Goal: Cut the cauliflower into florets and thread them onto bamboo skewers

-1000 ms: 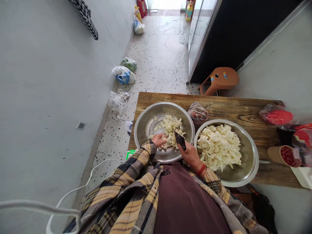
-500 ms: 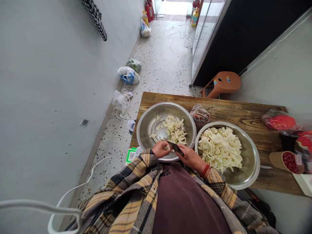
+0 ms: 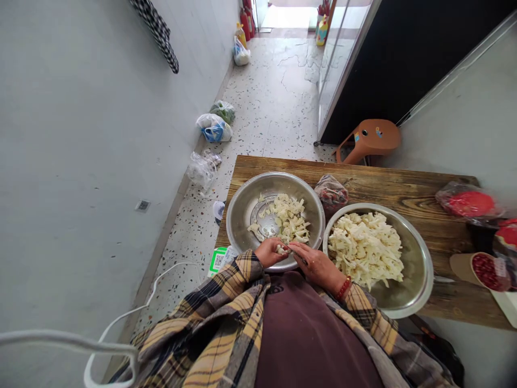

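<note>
Over the near rim of the left metal basin (image 3: 242,199), my left hand (image 3: 268,252) is closed on a small white cauliflower piece (image 3: 280,249). Touching it at the fingertips, my right hand (image 3: 317,264) is closed around a knife, which its fingers now mostly hide. Cut cauliflower pieces (image 3: 291,215) lie in the right half of this basin, with wet bare metal to their left. A second metal basin (image 3: 418,293), right of my right hand, holds a large heap of cauliflower florets (image 3: 365,245).
Both basins stand on a wooden table (image 3: 412,186). Behind them lies a plastic bag with reddish contents (image 3: 331,194). A paper cup of red bits (image 3: 464,268) and a red bagged item (image 3: 468,203) are at the right. Beyond the table stands an orange stool (image 3: 375,140).
My right hand has turned over so its back hides the knife blade, which showed dark between the hands before. My left hand stays nearly in place. The view has shifted slightly.
</note>
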A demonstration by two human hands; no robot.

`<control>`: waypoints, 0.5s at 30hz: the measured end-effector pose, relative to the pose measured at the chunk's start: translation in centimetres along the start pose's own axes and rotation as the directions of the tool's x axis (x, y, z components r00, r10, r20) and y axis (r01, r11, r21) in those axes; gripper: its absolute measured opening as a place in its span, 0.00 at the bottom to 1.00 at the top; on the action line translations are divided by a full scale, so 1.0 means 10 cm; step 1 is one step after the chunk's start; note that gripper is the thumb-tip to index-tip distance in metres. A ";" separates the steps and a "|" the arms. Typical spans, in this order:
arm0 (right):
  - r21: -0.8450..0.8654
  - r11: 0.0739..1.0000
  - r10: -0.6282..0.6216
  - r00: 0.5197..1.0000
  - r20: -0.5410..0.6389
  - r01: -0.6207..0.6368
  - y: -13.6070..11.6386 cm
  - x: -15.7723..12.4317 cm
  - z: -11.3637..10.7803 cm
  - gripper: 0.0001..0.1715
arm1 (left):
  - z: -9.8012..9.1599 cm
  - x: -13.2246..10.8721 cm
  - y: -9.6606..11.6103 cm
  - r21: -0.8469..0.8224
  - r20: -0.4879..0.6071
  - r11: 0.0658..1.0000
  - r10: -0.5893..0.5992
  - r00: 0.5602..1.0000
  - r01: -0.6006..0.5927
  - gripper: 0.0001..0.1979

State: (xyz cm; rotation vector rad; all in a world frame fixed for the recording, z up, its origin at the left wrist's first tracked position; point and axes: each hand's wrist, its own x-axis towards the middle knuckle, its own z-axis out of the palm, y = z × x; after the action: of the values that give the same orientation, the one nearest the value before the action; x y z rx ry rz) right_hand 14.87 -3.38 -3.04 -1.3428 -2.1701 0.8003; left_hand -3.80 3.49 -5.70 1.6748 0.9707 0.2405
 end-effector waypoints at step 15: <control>0.467 0.658 0.719 0.676 -0.159 -0.591 0.47 0.31 0.39 0.20 | 0.06 0.19 0.32 -0.202 -0.139 0.975 -0.120 0.983 0.090 0.13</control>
State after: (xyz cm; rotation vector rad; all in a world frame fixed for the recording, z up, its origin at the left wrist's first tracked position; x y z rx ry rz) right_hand 13.99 0.21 -8.81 -1.9131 -1.1347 1.0876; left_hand -0.74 4.30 -3.69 1.4376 1.1086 0.3828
